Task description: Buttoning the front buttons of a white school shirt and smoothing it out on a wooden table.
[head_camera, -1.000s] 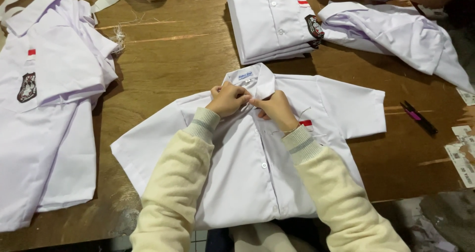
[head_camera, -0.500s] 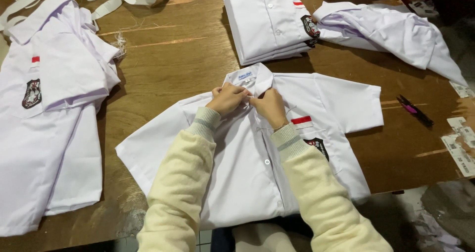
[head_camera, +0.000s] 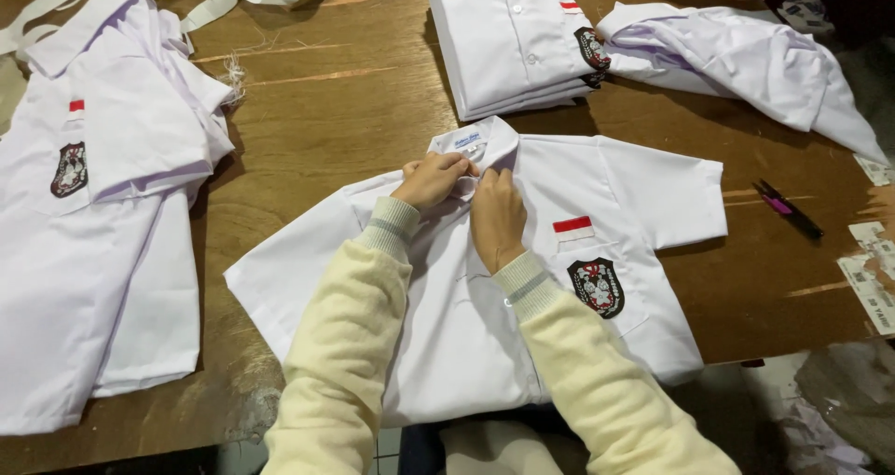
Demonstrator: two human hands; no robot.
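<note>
- The white shirt (head_camera: 597, 195) lies flat on the wooden table (head_camera: 345, 93), in the center of the frame, front side up.
- The left hand (head_camera: 433, 178) pinches the cloth just under the collar (head_camera: 471, 141).
- The right hand (head_camera: 497, 216) is touching the left one, fingers curled and pinching the shirt front at the same place.
- A folded shirt pile (head_camera: 513, 37) is at the top center, a loose shirt (head_camera: 93, 223) at the left.
- A dark pen (head_camera: 789, 208) lies at the right.
</note>
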